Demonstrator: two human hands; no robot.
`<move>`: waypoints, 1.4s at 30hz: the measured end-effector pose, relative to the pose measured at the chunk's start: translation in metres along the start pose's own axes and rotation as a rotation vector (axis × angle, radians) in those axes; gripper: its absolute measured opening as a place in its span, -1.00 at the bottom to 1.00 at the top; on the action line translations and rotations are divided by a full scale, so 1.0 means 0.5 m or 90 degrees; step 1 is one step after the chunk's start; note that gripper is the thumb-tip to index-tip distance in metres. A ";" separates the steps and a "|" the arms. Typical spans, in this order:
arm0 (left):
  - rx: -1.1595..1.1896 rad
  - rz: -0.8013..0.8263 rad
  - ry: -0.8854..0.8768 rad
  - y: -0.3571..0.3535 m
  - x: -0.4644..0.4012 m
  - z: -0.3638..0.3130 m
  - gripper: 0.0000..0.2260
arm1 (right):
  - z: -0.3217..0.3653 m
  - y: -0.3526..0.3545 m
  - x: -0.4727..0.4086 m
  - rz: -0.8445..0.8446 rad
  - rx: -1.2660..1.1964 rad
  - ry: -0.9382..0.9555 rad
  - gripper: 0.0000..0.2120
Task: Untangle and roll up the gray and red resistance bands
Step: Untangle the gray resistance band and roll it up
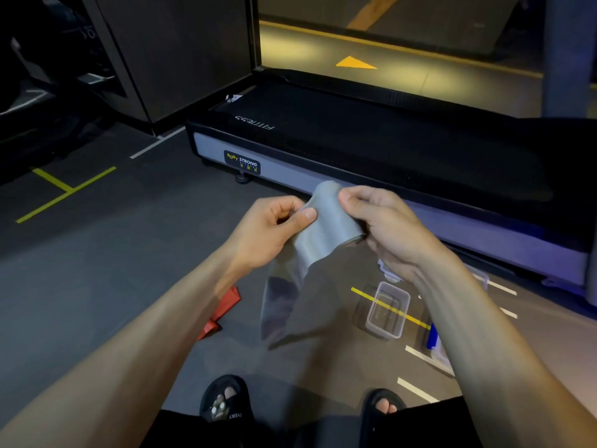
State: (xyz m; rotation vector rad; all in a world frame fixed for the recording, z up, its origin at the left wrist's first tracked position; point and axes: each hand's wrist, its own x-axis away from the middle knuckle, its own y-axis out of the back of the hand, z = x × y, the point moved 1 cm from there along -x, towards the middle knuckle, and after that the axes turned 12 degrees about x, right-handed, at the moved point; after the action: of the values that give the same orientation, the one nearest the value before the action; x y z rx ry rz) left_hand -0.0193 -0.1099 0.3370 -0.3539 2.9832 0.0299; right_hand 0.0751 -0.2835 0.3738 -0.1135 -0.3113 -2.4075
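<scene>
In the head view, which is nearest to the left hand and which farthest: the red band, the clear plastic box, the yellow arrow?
From the left hand:
1. Red band, on the floor just below the left forearm.
2. Clear plastic box, on the floor to the right.
3. Yellow arrow, far ahead beyond the treadmill.

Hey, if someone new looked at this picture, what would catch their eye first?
Center frame, the left hand and right hand pinch a gray band whose loose end hangs toward the floor. A red band lies on the floor below the left forearm, and a black treadmill stretches across behind.
</scene>
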 end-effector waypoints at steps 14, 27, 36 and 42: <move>0.008 0.008 -0.014 -0.025 0.000 0.002 -0.82 | -0.010 0.002 0.005 0.037 0.144 0.023 -0.71; -0.019 -0.021 -0.015 -0.015 0.001 -0.007 -0.69 | -0.004 0.008 0.002 0.028 0.074 -0.008 -0.65; -0.007 -0.011 -0.013 -0.018 0.004 -0.008 -0.59 | 0.002 0.006 0.015 0.090 0.132 0.005 -0.58; 0.142 0.052 0.056 -0.009 0.007 0.001 -0.82 | 0.007 0.016 0.009 0.003 0.119 0.026 -0.66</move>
State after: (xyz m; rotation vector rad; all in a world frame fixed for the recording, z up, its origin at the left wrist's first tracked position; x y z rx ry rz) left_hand -0.0216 -0.1151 0.3359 -0.2117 3.0430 -0.3150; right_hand 0.0769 -0.2912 0.3794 0.0197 -0.5140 -2.3601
